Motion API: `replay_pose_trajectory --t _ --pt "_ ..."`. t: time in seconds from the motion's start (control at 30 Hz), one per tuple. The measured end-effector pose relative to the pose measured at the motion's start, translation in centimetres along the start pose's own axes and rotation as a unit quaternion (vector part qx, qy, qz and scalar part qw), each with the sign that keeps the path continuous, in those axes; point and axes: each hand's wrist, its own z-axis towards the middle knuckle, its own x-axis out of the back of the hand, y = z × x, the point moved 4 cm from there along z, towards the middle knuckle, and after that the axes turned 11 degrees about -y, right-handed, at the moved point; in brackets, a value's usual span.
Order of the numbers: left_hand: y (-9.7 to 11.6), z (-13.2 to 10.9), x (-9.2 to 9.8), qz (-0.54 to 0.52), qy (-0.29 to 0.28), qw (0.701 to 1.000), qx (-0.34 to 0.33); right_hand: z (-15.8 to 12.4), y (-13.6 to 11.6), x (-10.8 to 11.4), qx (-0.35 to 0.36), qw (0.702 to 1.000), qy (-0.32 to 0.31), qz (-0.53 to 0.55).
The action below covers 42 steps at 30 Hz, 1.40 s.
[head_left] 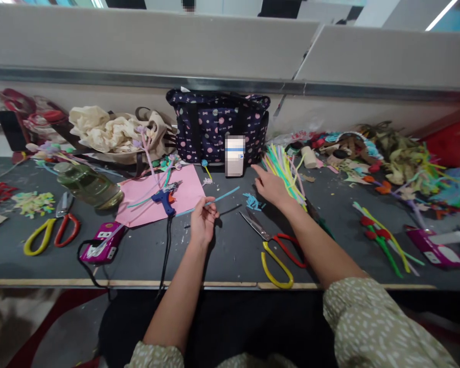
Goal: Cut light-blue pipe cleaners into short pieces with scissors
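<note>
Between the thumb and fingers of my left hand [205, 222] is a thin blue pipe cleaner [228, 193], held level above the table. My right hand [270, 186] reaches forward beside a bundle of pastel pipe cleaners [285, 171]. Its index finger stretches out towards a small upright box-shaped object [234, 158] with a blurred front, and nothing shows in its grasp. Short blue cut pieces [254, 202] lie below that hand. Scissors with one yellow and one red handle [270, 240] rest spread apart near my right forearm. Left of my left hand, a blue glue gun [164, 202] lies on pink paper [138, 212].
A dark patterned bag [218, 122] stands against the partition. To the left are a liquid-filled bottle [88, 184], second scissors [57, 225] and a purple box [104, 240]. Right are red-tipped stems [379, 235], another purple box [431, 248] and a craft pile [406, 174].
</note>
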Motion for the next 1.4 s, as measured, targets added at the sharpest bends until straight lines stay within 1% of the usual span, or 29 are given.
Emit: replay_pose_trajectory --t 0.1,0.23,0.4,0.57,0.67,0.77,0.83,0.9,0.93,1.0,1.13,1.23,1.3,1.4 --pt "0.0 0.0 0.1 0.008 -0.004 1.000 0.000 0.6 0.1 -0.3 -0.011 0.999 -0.044 -0.025" --pt "0.1 0.1 0.3 0.010 0.000 1.000 -0.002 2.5 -0.6 -0.5 -0.004 0.995 -0.084 -0.046" --pt "0.0 0.2 0.3 0.011 0.003 1.000 0.000 4.4 -0.9 -1.2 -0.008 0.994 -0.090 -0.059" --pt "0.0 0.3 0.2 0.010 -0.002 1.000 -0.002 5.3 -0.9 -1.8 -0.015 0.994 -0.093 -0.057" --pt "0.0 0.2 0.2 0.008 -0.001 1.000 0.001 5.4 -1.2 -1.4 -0.018 0.994 -0.090 -0.054" --pt "0.1 0.2 0.3 0.005 0.004 1.000 0.000 4.4 -1.4 -0.6 -0.017 0.997 -0.067 -0.035" --pt "0.1 0.1 0.3 0.000 0.007 1.000 -0.002 2.8 -1.3 -0.1 -0.011 0.999 -0.039 -0.014" --pt "0.1 0.1 0.4 -0.003 0.008 1.000 -0.002 0.4 -0.9 0.0 -0.004 1.000 -0.017 0.009" --pt "0.1 0.1 0.3 -0.003 0.006 1.000 -0.001 -1.2 -0.7 0.0 0.005 0.999 -0.019 0.027" --pt "0.0 0.0 0.2 0.001 0.000 1.000 0.002 -4.7 -0.1 -0.3 0.015 0.997 -0.031 0.066" --pt "0.1 -0.1 -0.1 0.010 -0.014 1.000 0.005 -12.6 0.8 -0.8 0.043 0.985 -0.083 0.148" --pt "0.1 -0.1 -0.2 0.013 -0.022 1.000 0.001 -17.6 0.9 -1.3 0.068 0.979 -0.103 0.162" --pt "0.1 -0.1 -0.2 0.016 -0.029 0.999 -0.002 -20.0 0.7 -1.9 0.072 0.978 -0.110 0.161" --pt "0.1 -0.1 -0.1 0.025 -0.034 0.999 -0.007 -21.9 0.1 -3.1 0.065 0.980 -0.121 0.143"
